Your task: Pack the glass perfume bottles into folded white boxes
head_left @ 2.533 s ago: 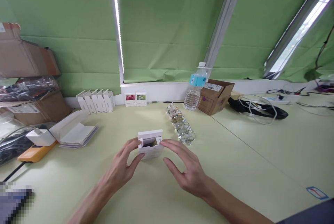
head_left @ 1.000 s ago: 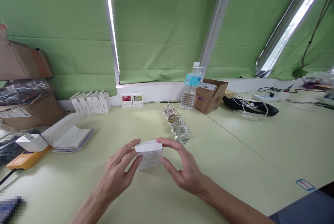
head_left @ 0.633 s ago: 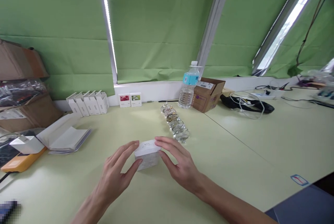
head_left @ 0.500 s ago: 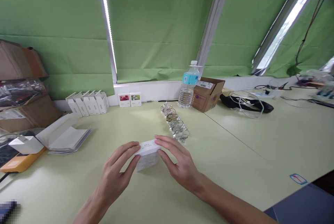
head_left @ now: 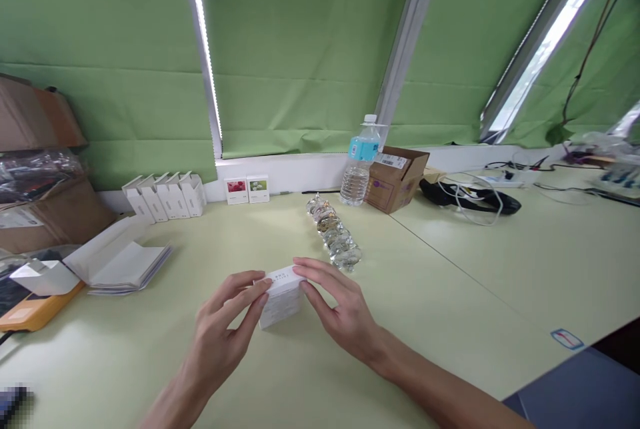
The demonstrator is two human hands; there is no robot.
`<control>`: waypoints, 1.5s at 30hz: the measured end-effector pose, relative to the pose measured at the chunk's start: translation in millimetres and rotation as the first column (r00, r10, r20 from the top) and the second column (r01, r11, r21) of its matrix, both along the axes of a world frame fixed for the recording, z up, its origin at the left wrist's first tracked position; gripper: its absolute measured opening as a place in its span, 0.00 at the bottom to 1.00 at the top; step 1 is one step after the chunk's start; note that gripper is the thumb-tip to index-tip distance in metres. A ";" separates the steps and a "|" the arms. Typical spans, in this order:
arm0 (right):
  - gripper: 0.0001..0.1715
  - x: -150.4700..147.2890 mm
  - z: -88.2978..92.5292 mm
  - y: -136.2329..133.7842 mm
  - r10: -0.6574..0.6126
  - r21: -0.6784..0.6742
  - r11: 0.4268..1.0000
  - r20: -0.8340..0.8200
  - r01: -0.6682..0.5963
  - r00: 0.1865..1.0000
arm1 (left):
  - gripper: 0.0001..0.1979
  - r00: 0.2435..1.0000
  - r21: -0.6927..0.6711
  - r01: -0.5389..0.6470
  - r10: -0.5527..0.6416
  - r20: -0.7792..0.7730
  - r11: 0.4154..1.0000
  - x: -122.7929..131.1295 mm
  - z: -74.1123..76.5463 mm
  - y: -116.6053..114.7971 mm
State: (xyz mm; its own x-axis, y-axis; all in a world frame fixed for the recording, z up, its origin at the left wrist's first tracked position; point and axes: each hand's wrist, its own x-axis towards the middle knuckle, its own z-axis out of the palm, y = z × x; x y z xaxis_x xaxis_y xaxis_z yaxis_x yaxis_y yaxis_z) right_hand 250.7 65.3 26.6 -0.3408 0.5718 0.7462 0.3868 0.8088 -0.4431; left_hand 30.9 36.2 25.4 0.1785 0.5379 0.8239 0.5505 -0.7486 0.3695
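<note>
A small white box (head_left: 280, 306) with fine grey print stands upright on the pale green table, near the middle of the view. At its left end, my left hand (head_left: 227, 322) is closed on the upper edge, a fingertip resting on the top face. My right hand (head_left: 343, 312) grips the opposite end, thumb on the near side and fingers at the top edge. Just behind the box lies a row of small clear-wrapped pieces (head_left: 334, 232), shiny and partly gold inside.
White boxes (head_left: 165, 197) and two picture cards (head_left: 247, 190) line the back. A water bottle (head_left: 360, 162) stands beside a cardboard box (head_left: 395, 179). Papers (head_left: 130, 266) and an orange device (head_left: 40, 306) lie left; a black item with white cable (head_left: 470, 197) lies right.
A fingertip of my left hand has shifted further onto the box's top face. Both hands stay on the box, and the view has moved very slightly.
</note>
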 end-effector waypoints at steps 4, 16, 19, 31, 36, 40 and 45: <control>0.20 -0.1 1.1 -0.5 -0.005 0.015 1.000 -0.002 0.005 1.000 | 0.19 1.000 0.009 0.003 -0.003 -0.012 1.000 -1.5 -1.1 0.0; 0.17 -0.5 3.5 -0.3 -0.007 -0.002 1.000 -0.029 0.007 1.000 | 0.19 0.999 0.017 -0.019 0.020 -0.048 1.000 -3.4 -2.8 -1.1; 0.15 -0.2 4.5 -1.1 0.002 -0.006 1.000 -0.026 -0.002 1.000 | 0.17 0.998 0.008 -0.023 0.024 -0.058 1.000 -3.7 -1.9 -2.0; 0.17 -0.5 -1.7 1.8 -0.013 -0.084 0.996 0.032 0.016 0.999 | 0.15 1.000 -0.024 0.005 -0.005 -0.019 1.000 -3.8 0.8 -2.5; 0.39 0.8 -1.7 -3.0 0.063 -0.276 0.961 0.234 0.004 0.970 | 0.14 0.999 -0.129 0.030 -0.024 0.043 0.991 -3.2 -1.6 -3.7; 0.61 1.6 -5.0 -5.8 0.134 -0.365 0.931 0.322 -0.008 0.937 | 0.15 0.990 -0.305 0.085 -0.045 0.135 0.949 1.5 -4.6 -2.1; 0.70 -0.8 -4.2 -8.5 0.212 -0.416 0.907 0.337 -0.056 0.917 | 0.26 0.995 -0.434 0.093 -0.072 0.065 0.896 1.7 -12.7 -0.2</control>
